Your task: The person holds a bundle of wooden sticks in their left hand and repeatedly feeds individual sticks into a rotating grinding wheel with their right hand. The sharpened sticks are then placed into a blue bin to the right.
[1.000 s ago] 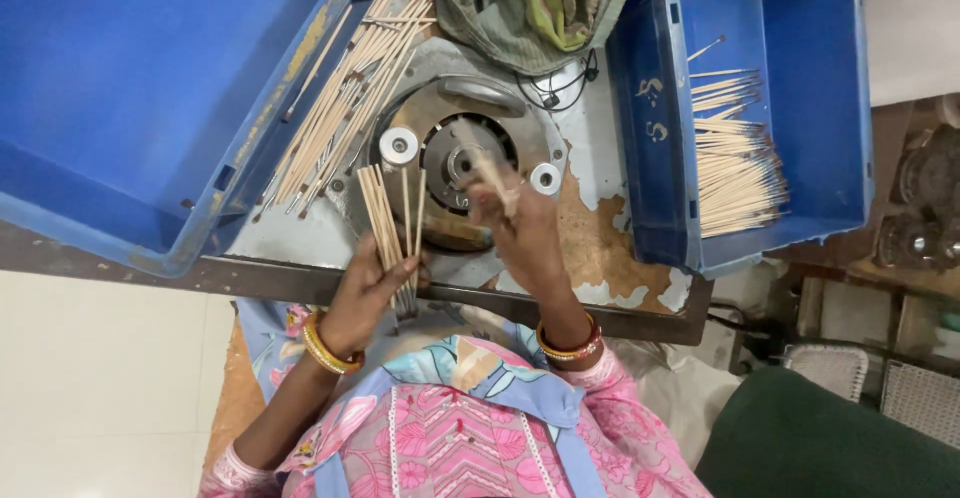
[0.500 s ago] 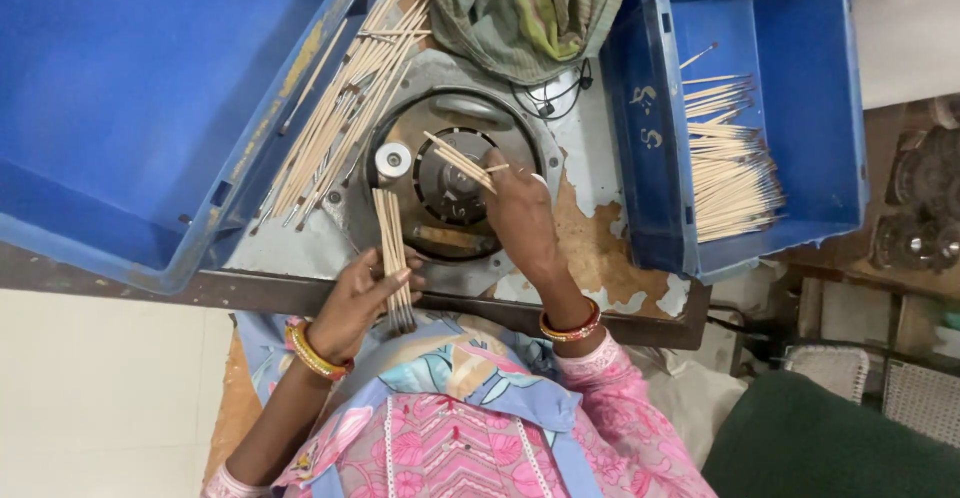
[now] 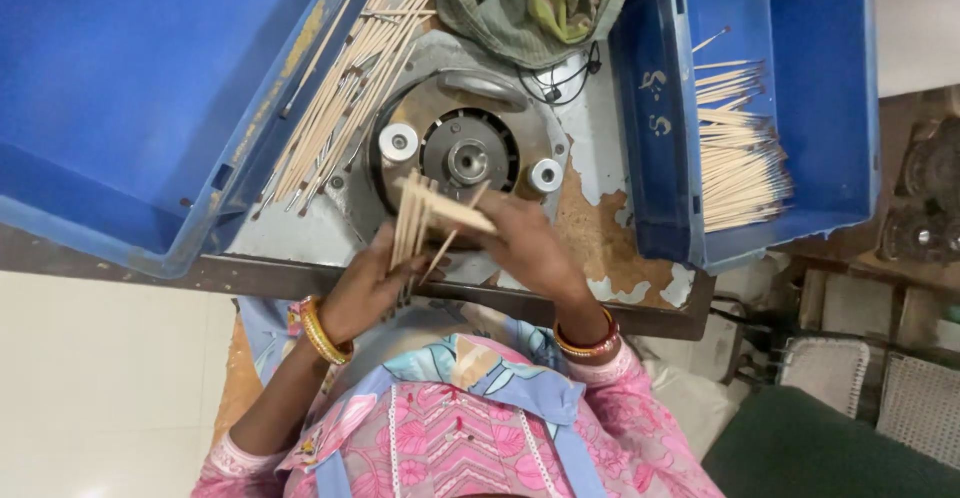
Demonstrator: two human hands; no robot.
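On the worn metal surface a round machine sits between blue bins. The left hand clasps a stick bundle; the right hand pinches sticks drawn off it. Feeding seems underway; next calls for aiming tips at the hub.

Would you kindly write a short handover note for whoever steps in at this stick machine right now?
Left hand: holds a bundle of thin wooden sticks upright at the bench's front edge.
Right hand: pinches a few sticks at the top of that bundle, just in front of the round metal machine head.
Supply: loose sticks lie to the left of the machine, against the big blue crate.
Done: a pile of sticks lies in the right blue crate.
Left: the bundle in hand and the loose sticks by the machine.
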